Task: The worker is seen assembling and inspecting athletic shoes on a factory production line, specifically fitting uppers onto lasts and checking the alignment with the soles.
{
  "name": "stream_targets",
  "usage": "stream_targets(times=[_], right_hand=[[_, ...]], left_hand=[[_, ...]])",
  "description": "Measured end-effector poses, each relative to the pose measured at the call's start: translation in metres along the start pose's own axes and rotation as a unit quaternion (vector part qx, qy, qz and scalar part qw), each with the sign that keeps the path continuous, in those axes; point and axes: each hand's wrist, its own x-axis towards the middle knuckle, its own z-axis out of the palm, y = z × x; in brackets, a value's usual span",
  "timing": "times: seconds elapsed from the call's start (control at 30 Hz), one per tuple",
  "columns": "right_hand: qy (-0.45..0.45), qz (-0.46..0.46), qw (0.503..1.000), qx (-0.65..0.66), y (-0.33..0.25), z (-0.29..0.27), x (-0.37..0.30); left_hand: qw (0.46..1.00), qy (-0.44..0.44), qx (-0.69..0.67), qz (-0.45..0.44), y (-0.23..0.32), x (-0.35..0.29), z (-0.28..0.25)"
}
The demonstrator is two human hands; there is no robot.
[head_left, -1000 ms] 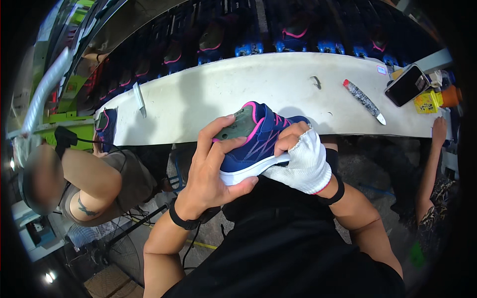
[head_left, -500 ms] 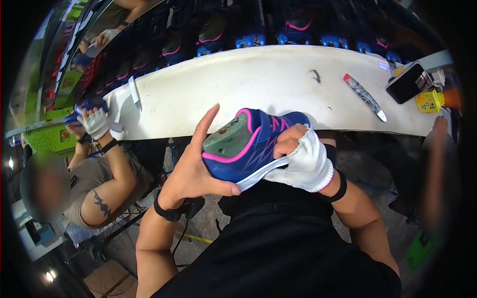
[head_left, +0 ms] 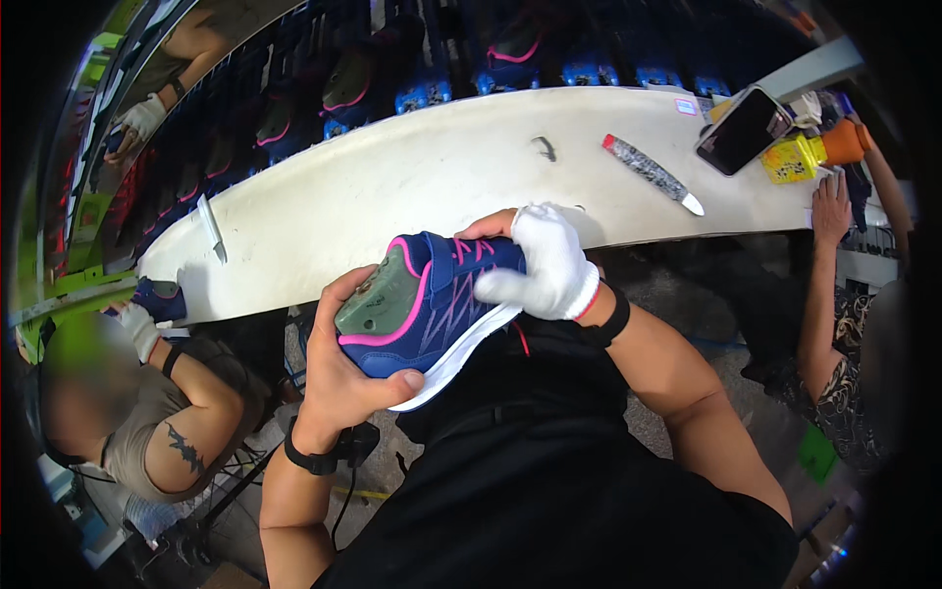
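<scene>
Between my hands is a blue shoe [head_left: 432, 294] with pink trim and a white sole [head_left: 456, 351]. A green shoe last [head_left: 386, 304] fills its opening. My left hand [head_left: 339, 368], bare, grips the heel end, thumb on the sole edge and fingers behind the heel. My right hand [head_left: 546, 263], in a white glove with bare fingertips, holds the toe end. Its thumb lies near the sole's edge and its fingers reach over the pink laces. The toe is partly hidden by the glove.
On the white bench [head_left: 392, 187] lie a red-ended knife-like tool [head_left: 653, 175], a pale blade-like tool [head_left: 212, 229] and a phone [head_left: 743, 131] beside a yellow container [head_left: 793, 159]. Racked shoes [head_left: 348, 83] line the far side. Co-workers [head_left: 191, 412] sit left and right.
The right hand has shifted toward the toe, and its thumb now lies across the shoe's side. The sole now lies along the upper's edge. My left fingers have closed around the heel.
</scene>
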Motion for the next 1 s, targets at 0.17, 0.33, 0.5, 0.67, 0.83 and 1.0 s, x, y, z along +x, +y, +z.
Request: stream_targets(times=[0.17,0.33,0.5,0.67,0.83,1.0], right_hand=[[0.179,0.081,0.936,0.294,0.033,-0.003,-0.024],[0.083,-0.040,0.995,0.036,-0.049,-0.042,-0.079],[0.185,-0.035,0.982,0.006,-0.076,-0.063,-0.121],[0.274,0.021,0.951,0.141,-0.073,-0.079,-0.134],[0.321,0.028,0.939,0.124,-0.075,-0.074,-0.137],[0.406,0.057,0.902,0.136,-0.061,-0.069,-0.137]], left_hand=[[0.995,0.011,-0.101,-0.022,0.024,0.006,0.010],[0.983,-0.055,-0.177,0.005,0.040,0.007,0.021],[0.980,-0.081,-0.149,0.105,0.033,0.105,0.061],[0.958,0.071,0.156,0.230,-0.004,0.303,0.101],[0.966,0.019,0.193,0.173,-0.034,0.390,0.138],[0.966,0.123,0.182,0.136,-0.054,0.384,0.135]])
